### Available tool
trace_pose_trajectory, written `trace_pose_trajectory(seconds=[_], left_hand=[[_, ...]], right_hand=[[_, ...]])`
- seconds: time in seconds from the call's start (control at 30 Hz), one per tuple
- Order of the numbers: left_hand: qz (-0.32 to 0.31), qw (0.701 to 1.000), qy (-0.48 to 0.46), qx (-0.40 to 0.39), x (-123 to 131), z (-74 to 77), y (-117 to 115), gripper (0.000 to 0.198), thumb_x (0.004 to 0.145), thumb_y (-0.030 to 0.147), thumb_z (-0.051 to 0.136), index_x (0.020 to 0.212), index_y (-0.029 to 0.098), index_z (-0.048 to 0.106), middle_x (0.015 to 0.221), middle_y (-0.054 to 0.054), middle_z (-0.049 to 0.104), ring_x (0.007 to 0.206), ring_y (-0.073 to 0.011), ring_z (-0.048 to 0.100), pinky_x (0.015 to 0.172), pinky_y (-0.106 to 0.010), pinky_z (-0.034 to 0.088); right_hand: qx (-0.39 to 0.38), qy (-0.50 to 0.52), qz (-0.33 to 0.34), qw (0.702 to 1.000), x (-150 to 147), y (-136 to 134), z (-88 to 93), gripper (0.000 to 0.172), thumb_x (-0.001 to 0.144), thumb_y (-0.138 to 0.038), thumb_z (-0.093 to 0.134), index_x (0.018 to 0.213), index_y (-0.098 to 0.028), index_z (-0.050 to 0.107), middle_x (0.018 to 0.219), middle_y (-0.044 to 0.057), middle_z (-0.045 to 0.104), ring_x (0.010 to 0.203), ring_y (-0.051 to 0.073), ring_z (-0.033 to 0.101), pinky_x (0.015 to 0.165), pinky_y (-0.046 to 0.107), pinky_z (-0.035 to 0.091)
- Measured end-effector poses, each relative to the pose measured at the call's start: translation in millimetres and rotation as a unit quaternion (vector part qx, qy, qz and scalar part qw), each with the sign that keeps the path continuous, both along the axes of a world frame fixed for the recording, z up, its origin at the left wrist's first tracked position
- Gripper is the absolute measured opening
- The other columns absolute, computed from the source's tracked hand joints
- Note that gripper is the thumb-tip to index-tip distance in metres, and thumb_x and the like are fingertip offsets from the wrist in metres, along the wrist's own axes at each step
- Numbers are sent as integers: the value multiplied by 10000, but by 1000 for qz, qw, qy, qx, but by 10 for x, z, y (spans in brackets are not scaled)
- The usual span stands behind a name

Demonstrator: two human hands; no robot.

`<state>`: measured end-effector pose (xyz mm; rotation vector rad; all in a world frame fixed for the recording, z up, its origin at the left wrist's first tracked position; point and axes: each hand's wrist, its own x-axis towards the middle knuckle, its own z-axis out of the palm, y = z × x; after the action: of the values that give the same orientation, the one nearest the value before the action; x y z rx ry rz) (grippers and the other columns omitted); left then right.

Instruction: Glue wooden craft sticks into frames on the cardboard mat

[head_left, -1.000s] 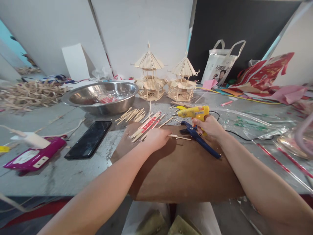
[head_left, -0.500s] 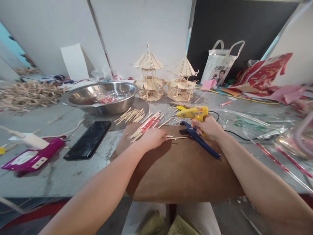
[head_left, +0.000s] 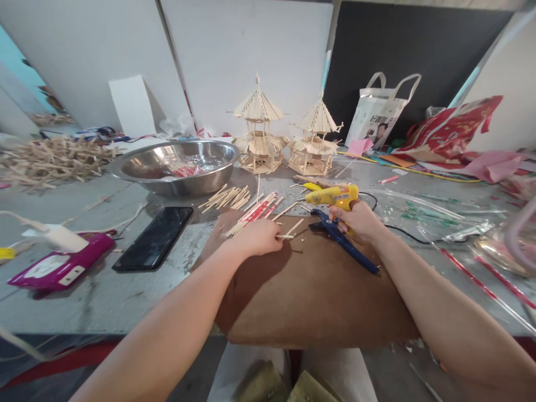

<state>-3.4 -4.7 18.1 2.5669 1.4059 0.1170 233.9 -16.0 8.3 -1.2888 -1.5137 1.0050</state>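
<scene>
My right hand (head_left: 358, 219) is closed round the handle of a yellow hot glue gun (head_left: 333, 195), whose nozzle points left. Just under those fingers lies a blue-handled cutter (head_left: 345, 241) on the brown board (head_left: 310, 301). With its fingers pinched, my left hand (head_left: 263, 237) holds short wooden sticks (head_left: 287, 237) over the board; the fingertips partly hide them. Beyond that hand is a bundle of sticks in red-and-white wrappers (head_left: 257, 211). More loose wooden sticks (head_left: 226, 196) lie behind it to the left.
Two stick-built pagodas (head_left: 260, 134) stand at the back. A steel bowl (head_left: 209, 181), a black phone (head_left: 154, 239) and a purple power strip (head_left: 62, 262) are on the left. At right are a white bag (head_left: 372, 111), plastic wrappers and the glue gun's black cord (head_left: 408, 235).
My left hand has drawn slightly left, and the sticks at its fingertips have shifted, one now angled upward. My right hand keeps the glue gun nearly in place. The view has tilted slightly.
</scene>
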Motion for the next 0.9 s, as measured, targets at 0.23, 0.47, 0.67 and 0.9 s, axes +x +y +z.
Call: trace_pose_trajectory(seconds=[0.23,0.47,0.67,0.9], left_hand=[[152,913,-349,-148,-33,94,52,184,615,325,521,548,158,483,370,82,269,339,-36,215,376,-199,159],[156,796,-506,-292,-49,51,97,280,647,286,532,512,184,308,358,101,186,302,-19,130,356,-215,65],[155,771,-533,-313,-53,3,122,342,659,268,534,509,190,237,355,104,157,297,-11,119,352,-216,52],[166,766,-537,-311,-19,49,77,321,661,262,540,526,189,257,345,105,170,298,-10,120,350,-216,55]], right_hand=[[24,-40,-23,999,15,9,-31,332,629,-485,571,593,-163,500,376,-48,422,306,63,351,336,214,290],[150,-70,-46,985,-109,-91,-68,321,604,-441,602,782,-176,567,639,16,583,609,174,544,534,280,434],[233,-215,-12,948,-108,-134,-80,285,642,-446,574,785,-200,589,753,47,596,720,217,550,683,340,431],[274,-316,-6,908,-135,-189,-60,297,671,-445,556,864,-220,558,831,57,601,750,213,554,670,312,416]])
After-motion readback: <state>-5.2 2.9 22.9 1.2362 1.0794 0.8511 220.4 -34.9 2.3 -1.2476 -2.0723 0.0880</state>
